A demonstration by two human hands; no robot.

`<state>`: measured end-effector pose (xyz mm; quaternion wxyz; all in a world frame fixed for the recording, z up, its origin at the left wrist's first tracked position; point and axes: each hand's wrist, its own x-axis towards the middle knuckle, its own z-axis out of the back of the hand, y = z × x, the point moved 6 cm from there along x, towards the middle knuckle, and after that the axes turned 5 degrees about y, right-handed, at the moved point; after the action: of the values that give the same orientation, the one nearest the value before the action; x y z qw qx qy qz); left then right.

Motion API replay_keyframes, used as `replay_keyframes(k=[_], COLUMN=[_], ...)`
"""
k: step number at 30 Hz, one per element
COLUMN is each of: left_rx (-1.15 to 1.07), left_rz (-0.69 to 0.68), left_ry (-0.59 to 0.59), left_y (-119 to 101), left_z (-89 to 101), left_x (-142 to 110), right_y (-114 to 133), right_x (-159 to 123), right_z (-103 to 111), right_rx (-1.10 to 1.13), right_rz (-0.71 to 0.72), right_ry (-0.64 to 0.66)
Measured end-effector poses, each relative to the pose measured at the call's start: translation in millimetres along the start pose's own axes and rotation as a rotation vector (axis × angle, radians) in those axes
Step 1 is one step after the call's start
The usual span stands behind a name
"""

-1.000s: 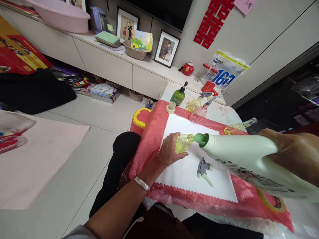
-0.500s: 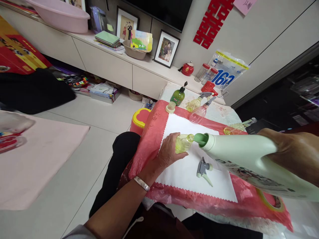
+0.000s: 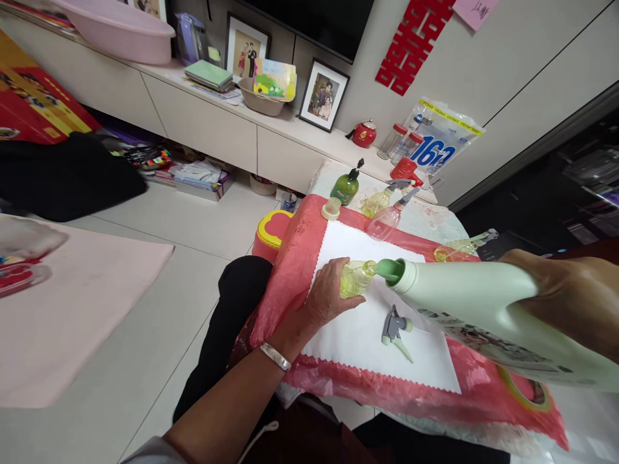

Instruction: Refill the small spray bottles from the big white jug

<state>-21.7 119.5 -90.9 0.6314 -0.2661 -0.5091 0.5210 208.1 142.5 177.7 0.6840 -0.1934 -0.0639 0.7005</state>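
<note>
My left hand (image 3: 325, 298) is wrapped round a small clear bottle (image 3: 356, 278) holding yellow-green liquid, which stands on a white cloth (image 3: 358, 335). My right hand (image 3: 570, 303) grips a big pale green jug (image 3: 488, 309), tipped over so its green spout sits right at the small bottle's open neck. A grey and green spray trigger head (image 3: 396, 330) lies loose on the cloth just below the jug.
A red plastic sheet (image 3: 290, 270) covers the table under the cloth. At its far end stand a green pump bottle (image 3: 345, 185), two spray bottles (image 3: 384, 209) and a small cap (image 3: 331, 208). A yellow-topped stool (image 3: 271, 233) sits on the floor to the left.
</note>
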Motion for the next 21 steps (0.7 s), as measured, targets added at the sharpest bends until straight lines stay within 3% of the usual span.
replay_keyframes(k=[21], left_rx=[-0.013], left_rz=[0.02], left_ry=[0.01], left_y=[-1.3], left_z=[1.0], left_x=[0.4], right_y=[-4.2], right_x=[0.6], right_z=[-2.5], right_rx=[0.005], right_rz=[0.046], right_ry=[-0.022])
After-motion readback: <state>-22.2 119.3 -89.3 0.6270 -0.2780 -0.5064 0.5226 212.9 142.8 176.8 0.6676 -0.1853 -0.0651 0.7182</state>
